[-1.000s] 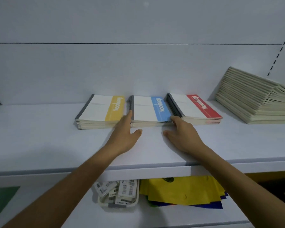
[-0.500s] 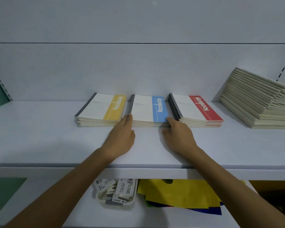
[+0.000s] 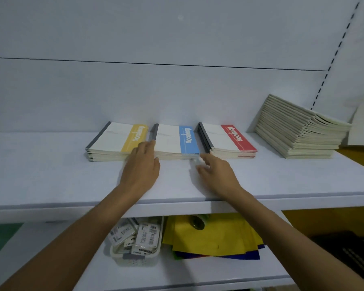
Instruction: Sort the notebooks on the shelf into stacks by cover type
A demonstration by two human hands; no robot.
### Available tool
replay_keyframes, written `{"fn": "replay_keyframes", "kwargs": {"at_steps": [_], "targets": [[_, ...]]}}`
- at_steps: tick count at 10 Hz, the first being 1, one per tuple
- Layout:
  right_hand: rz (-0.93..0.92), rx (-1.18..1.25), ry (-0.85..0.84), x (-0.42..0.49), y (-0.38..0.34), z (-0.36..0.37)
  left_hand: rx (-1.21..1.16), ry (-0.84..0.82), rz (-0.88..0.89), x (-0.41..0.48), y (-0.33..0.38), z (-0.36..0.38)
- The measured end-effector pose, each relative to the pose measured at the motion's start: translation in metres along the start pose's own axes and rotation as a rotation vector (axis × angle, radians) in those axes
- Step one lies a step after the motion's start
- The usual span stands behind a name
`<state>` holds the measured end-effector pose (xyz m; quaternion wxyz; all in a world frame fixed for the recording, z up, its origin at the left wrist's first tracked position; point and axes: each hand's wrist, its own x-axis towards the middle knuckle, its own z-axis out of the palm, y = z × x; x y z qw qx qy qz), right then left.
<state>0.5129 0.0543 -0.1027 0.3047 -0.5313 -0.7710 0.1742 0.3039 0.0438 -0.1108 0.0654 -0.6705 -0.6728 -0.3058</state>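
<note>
Here the white shelf [image 3: 51, 175] carries three flat stacks of notebooks in a row against the back wall: a yellow-banded stack [image 3: 111, 141] on the left, a blue-banded stack [image 3: 174, 141] in the middle and a red-banded stack [image 3: 227, 140] on the right, each with its dark spine to the left. Well to the right of them, a taller pile of plain cream notebooks [image 3: 296, 131] leans back toward the wall. Both forearms reach in from below, over the front edge of the shelf. The left hand [image 3: 142, 166] lies palm down with its fingers straight and close together, pointing into the narrow gap between the yellow-banded stack and the blue-banded stack; its fingertips are at the near left corner of the blue-banded stack and the thumb sits by that stack's front edge. It grips nothing. The right hand [image 3: 216, 173] is angled inward, palm down, fingers loosely spread and relaxed, holding nothing; its fingertips are blurred just at the near right corner of the blue-banded stack, and whether they touch it cannot be told. On the lower shelf, a small white basket [image 3: 135, 256] holds packaged items, and yellow sheets [image 3: 216, 238] lie beside it over darker blue ones.
</note>
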Motion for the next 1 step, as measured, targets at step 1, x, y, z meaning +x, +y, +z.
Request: {"fn": "replay_keyframes", "kwargs": {"at_steps": [1], "targets": [[0.007, 0.068, 0.024, -0.0259, -0.0057, -0.0121, 0.052, 0.013, 0.053, -0.0025, 0.0039, -0.0047]]}}
